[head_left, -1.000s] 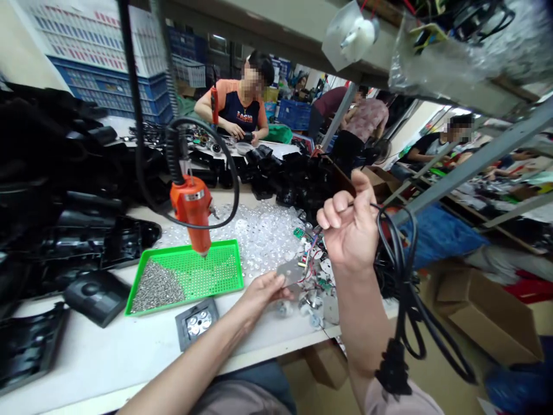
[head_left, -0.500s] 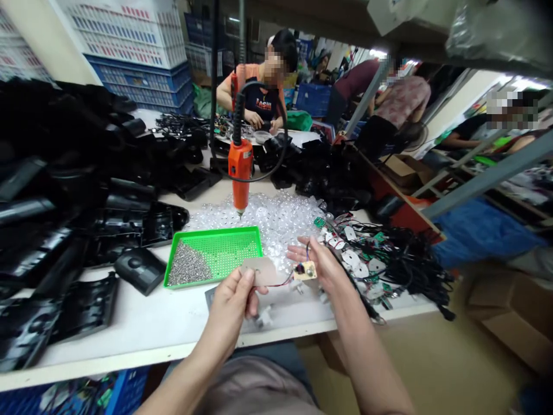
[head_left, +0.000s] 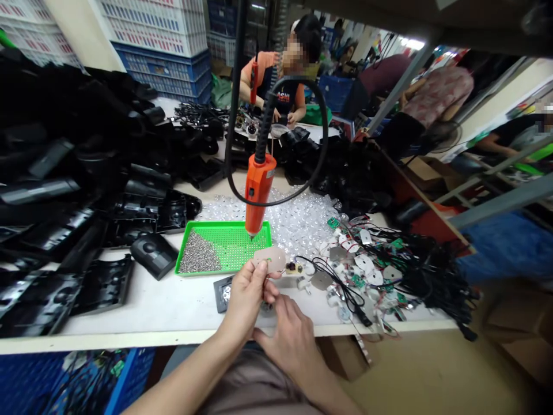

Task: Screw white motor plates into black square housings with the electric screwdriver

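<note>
My left hand (head_left: 253, 285) pinches a flat beige plate (head_left: 271, 259) with rounded ends between thumb and fingers, above the table's front part. A small circuit board (head_left: 294, 268) with dark components hangs at the plate's right side. Just below and to the right, my right hand (head_left: 291, 328) is close to the left fingertips, back upward and fingers bent. A small greyish part is partly visible by its fingertips; what they grip is mostly hidden. Left of the hands, a dark grey housing piece (head_left: 222, 295) lies on the table, partly covered by my left hand.
An orange electric screwdriver (head_left: 258, 190) hangs over a green tray (head_left: 184, 253) of screws. Behind are clear plastic parts (head_left: 302, 225). Wired boards and plates (head_left: 367, 268) lie right, black housings (head_left: 151, 253) left. A co-worker (head_left: 276, 86) sits opposite.
My right hand has moved from beside the circuit board down and left, close to my left hand. A black cable now lies on the right-hand pile. The view has shifted; the left hand keeps the plate.
</note>
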Action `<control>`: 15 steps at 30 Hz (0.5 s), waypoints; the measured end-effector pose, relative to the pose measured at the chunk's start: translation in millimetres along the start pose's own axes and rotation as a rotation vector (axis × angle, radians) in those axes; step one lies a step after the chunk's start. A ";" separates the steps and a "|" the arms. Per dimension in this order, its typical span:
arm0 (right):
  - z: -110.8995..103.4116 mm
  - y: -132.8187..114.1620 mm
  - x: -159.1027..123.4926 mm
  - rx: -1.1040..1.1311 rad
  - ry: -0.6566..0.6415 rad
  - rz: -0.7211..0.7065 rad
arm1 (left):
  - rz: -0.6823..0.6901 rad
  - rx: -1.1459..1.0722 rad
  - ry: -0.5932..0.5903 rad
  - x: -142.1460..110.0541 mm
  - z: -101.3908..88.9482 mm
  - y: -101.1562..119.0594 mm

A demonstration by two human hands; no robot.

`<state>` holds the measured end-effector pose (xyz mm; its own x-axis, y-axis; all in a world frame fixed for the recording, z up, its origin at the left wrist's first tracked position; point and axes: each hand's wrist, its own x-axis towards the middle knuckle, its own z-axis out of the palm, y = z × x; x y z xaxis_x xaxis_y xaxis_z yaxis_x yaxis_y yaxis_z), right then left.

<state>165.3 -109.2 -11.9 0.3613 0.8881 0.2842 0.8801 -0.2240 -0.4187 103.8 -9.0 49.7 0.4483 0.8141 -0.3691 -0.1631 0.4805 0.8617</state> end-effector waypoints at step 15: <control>-52.2 31.0 1.4 0.337 -0.089 -0.158 | 0.112 0.412 -0.078 -1.0 -68.7 -22.0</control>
<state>209.1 -135.8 20.5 0.1879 0.9357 0.2986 0.7669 0.0502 -0.6398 46.5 2.0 7.1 0.5157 0.8191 -0.2515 0.1432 0.2070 0.9678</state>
